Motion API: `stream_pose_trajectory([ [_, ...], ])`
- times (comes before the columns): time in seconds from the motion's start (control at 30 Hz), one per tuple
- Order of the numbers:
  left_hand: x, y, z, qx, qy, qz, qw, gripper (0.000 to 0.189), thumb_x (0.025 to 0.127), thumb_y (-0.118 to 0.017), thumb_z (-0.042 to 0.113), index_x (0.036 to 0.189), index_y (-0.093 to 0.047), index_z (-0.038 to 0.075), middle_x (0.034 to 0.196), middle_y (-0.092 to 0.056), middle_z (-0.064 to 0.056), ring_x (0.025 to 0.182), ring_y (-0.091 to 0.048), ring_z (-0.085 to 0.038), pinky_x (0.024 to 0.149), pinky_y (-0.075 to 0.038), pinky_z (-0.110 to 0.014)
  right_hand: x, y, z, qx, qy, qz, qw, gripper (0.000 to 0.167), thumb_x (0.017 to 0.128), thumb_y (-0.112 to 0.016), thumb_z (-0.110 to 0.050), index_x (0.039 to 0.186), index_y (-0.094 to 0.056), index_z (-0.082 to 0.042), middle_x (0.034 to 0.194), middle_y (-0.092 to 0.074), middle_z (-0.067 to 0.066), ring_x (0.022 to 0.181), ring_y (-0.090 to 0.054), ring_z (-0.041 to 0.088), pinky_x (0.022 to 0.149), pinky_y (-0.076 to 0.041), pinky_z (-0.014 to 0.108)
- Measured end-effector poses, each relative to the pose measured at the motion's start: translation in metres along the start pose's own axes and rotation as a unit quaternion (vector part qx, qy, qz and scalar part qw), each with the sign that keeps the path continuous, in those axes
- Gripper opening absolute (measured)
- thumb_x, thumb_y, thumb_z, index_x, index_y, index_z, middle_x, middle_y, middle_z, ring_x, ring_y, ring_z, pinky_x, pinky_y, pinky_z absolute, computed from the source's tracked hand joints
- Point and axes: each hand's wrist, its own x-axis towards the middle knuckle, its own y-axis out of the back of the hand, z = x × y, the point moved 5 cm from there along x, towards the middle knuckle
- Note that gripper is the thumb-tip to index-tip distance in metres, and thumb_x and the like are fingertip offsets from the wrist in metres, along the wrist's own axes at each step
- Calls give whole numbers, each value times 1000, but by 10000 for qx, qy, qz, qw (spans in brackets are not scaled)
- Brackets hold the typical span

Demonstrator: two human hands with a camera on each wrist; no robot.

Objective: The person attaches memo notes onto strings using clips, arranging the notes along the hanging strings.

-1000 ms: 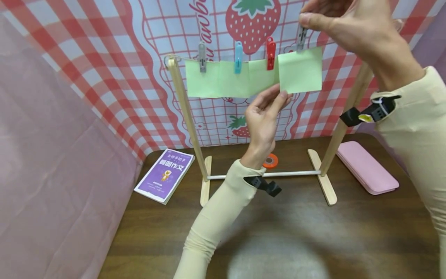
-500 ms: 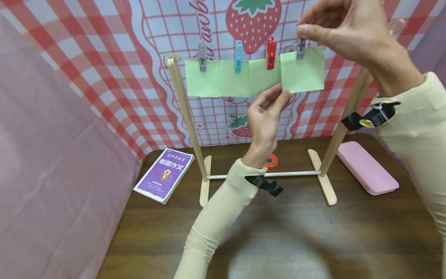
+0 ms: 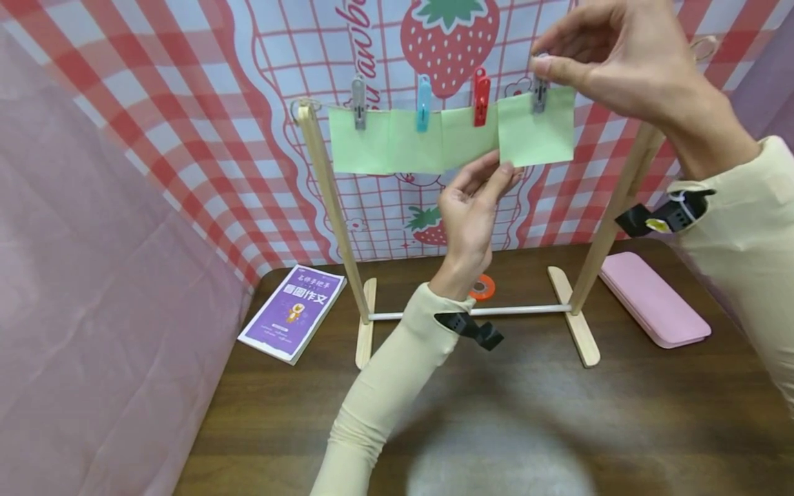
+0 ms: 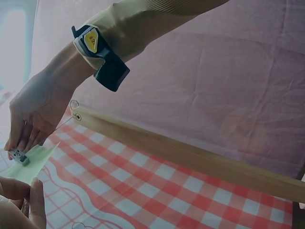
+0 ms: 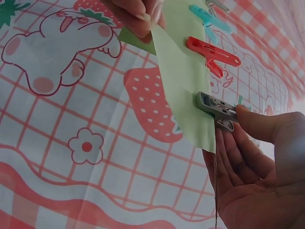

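My left hand (image 3: pixel 469 213) pinches the lower left corner of a light green paper square (image 3: pixel 536 134), the rightmost on the line. My right hand (image 3: pixel 639 65) holds the tail of a grey clothespin (image 5: pixel 217 107) between thumb and fingers; its jaws sit over that paper's top edge at the string (image 5: pixel 216 186). To the left, three more green squares hang side by side, under a grey clothespin (image 3: pixel 359 102), a light blue clothespin (image 3: pixel 424 103) and a red clothespin (image 3: pixel 481 96).
The string runs between two wooden posts (image 3: pixel 331 200) joined low down by a white rod (image 3: pixel 521 310). A purple book (image 3: pixel 294 313) lies left of the stand, a pink case (image 3: pixel 654 297) right of it. An orange ring-shaped item (image 3: pixel 482 286) lies behind the rod on the brown table (image 3: pixel 496 413).
The right hand and its grey clothespin have lowered slightly, the pin now overlapping the paper's top edge more than a second ago. My left hand keeps its pinch at the corner, nearly still.
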Motion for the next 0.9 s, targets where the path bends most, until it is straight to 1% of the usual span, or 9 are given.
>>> stream_pose_trajectory([
  [0.17, 0, 1, 2, 23, 55, 51, 10000, 32, 96, -65, -9, 127, -62, -17, 96, -69, 1, 85, -74, -8, 92, -65, -29, -2, -1, -4, -181, 220, -74, 9996, 19, 92, -80, -17, 111, -79, -11, 86, -70, -22, 76, -66, -4, 67, -47, 8],
  [0.23, 0, 2, 2, 13, 55, 49, 10000, 33, 96, -65, -9, 128, -62, -17, 96, -69, 1, 85, -74, -8, 92, -65, -29, -3, -1, -5, -274, 308, -126, 9991, 23, 92, -80, -17, 113, -79, -9, 87, -70, -23, 78, -66, -5, 69, -49, 7],
  [0.3, 0, 2, 2, -6, 57, 47, 10000, 33, 96, -65, -10, 128, -62, -17, 96, -69, 1, 85, -74, -8, 92, -65, -28, -5, -1, -5, -393, 360, -173, 9984, 27, 92, -80, -18, 117, -78, -8, 89, -69, -24, 80, -66, -5, 73, -49, 5],
  [0.4, 0, 2, 2, -13, 69, 39, 10000, 33, 96, -65, -10, 128, -61, -18, 95, -69, 1, 84, -74, -8, 91, -65, -28, -7, -1, -3, -429, 240, -211, 9986, 33, 91, -81, -21, 122, -76, -9, 93, -69, -25, 84, -66, -6, 81, -49, 3],
  [0.43, 0, 2, 2, -19, 72, 44, 10000, 34, 96, -65, -10, 128, -61, -18, 94, -69, 1, 84, -74, -8, 91, -65, -28, -8, -1, -3, -554, 231, -209, 9980, 35, 92, -81, -23, 124, -75, -10, 95, -67, -26, 86, -65, -7, 84, -50, 4],
  [0.57, -1, 2, 2, -23, 88, 51, 9999, 34, 96, -65, -10, 129, -61, -18, 94, -69, 0, 84, -74, -8, 91, -65, -29, -9, -3, 0, -670, 120, -194, 9975, 42, 94, -79, -27, 132, -71, -12, 102, -63, -31, 94, -61, -12, 101, -53, 10],
  [0.67, -2, 3, 2, 9, 103, 67, 9999, 34, 96, -66, -9, 128, -61, -18, 94, -70, 1, 85, -74, -8, 91, -65, -29, -9, -3, 0, -649, 200, -93, 9976, 44, 95, -78, -26, 135, -69, -12, 106, -61, -32, 97, -59, -13, 108, -52, 15],
  [0.8, -4, 5, 1, 86, 104, 79, 9999, 33, 95, -67, -9, 127, -63, -16, 93, -71, 1, 85, -75, -7, 91, -65, -29, -10, 1, -5, -503, 396, 189, 9978, 40, 95, -77, -22, 133, -71, -14, 113, -69, -21, 101, -62, -10, 103, -53, 10],
  [0.9, -5, 8, 0, 131, 110, 37, 9998, 32, 96, -67, -8, 126, -64, -16, 93, -72, 1, 85, -75, -7, 92, -65, -31, -12, 6, -10, -387, 432, 414, 9975, 36, 95, -76, -20, 131, -73, -15, 117, -71, -17, 104, -63, -7, 103, -53, 11],
])
